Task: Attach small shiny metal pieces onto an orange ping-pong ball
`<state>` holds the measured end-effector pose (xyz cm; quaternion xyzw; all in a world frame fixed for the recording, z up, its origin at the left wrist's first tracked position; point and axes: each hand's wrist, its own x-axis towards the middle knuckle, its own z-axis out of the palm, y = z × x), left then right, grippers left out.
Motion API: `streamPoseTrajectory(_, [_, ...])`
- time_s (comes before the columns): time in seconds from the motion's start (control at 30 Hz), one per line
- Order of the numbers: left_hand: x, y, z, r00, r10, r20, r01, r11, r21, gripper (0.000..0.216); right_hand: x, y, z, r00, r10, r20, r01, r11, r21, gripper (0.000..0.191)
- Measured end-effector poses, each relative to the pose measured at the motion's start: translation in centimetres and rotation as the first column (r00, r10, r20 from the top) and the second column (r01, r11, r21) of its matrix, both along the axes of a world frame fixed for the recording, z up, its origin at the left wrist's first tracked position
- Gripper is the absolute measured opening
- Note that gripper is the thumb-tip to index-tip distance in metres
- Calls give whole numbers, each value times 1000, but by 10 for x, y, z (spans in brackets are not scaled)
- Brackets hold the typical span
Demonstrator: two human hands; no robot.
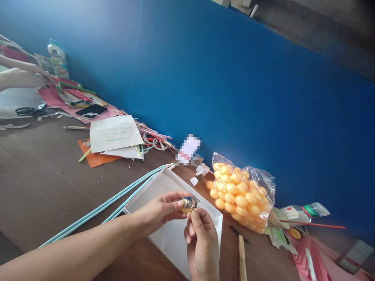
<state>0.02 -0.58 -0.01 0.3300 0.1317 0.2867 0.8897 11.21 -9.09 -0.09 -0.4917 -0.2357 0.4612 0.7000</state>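
Head camera view of a brown wooden tabletop [52, 171] against a smooth blue partition [205, 78], with two bare hands working near the lower middle. The left hand [165, 210] grips a small, shiny, rounded gold-and-silver ornament [188, 203] between thumb and fingers. The right hand [202, 236] pinches the ornament's lower right edge with thumb and forefinger; its reflective surface and small size make its exact form hard to tell. Both hands and the ornament are above a shallow, open white box [172, 251]. Slender pale-blue rods [107, 203] slant from the lower left to the box's far corner. Right of the box stands a clear plastic bag filled with glossy yellow-orange balls [240, 197], and a flat strip of pale wood [242, 257] lies nearer the viewer. Further right are a clear plastic bottle with a green band [307, 212], a thin red stick [325, 225] and folded pink paper [315, 259]. To the left, a white printed sheet [115, 134] partly covers a piece of orange paper [96, 160]; beyond it lie a black phone [91, 111] and black-handled scissors [31, 111]. At the far left edge, another person's hand [26, 77] reaches into pink papers beside a white bottle [58, 58].
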Motion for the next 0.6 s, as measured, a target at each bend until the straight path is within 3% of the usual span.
streamPoseTrajectory(0.6, [1,0,0,1000,-14,4,14,1000,-9,30,0,0,1,1000,5,-1,-5,1000,19,12])
